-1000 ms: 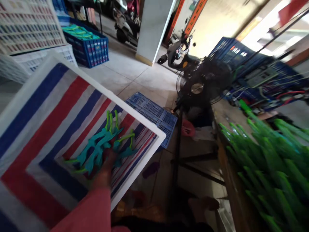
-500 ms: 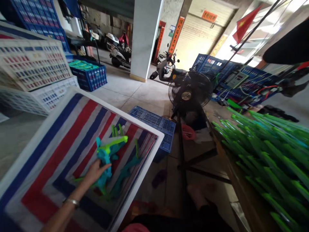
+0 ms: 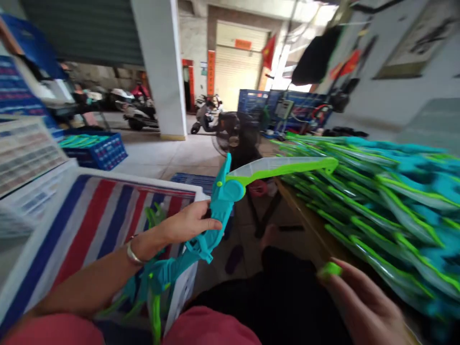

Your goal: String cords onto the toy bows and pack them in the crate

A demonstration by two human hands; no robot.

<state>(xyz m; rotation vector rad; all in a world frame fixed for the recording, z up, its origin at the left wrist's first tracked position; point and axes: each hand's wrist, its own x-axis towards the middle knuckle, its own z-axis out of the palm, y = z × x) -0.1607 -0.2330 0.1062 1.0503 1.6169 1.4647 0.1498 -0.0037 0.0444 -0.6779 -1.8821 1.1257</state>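
Observation:
My left hand [image 3: 185, 223] is closed round the teal grip of a plastic toy bow [image 3: 221, 206], held above the right edge of a crate. One lime-green and clear limb of the bow points right, while a lime-green limb at its other end hangs down. At the lower right, my right hand [image 3: 362, 297] pinches a small lime-green plastic piece [image 3: 331, 270] between thumb and fingertip. More teal and green toy bows [image 3: 154, 215] lie in the crate, partly hidden by my left arm. A large pile of similar bows [image 3: 377, 187] covers the table on the right.
The white crate [image 3: 125, 173] has a red, white and blue striped lining. Beyond it are a blue crate [image 3: 194, 179] and a black fan [image 3: 235, 136]. White crates [image 3: 32, 153] and a filled blue crate [image 3: 104, 151] stand at left. The wooden table edge [image 3: 302, 211] runs along my right.
My left hand has lifted a bow out of the lined crate and brought it rightward. My right hand has come into view with the small green piece. The view has turned right.

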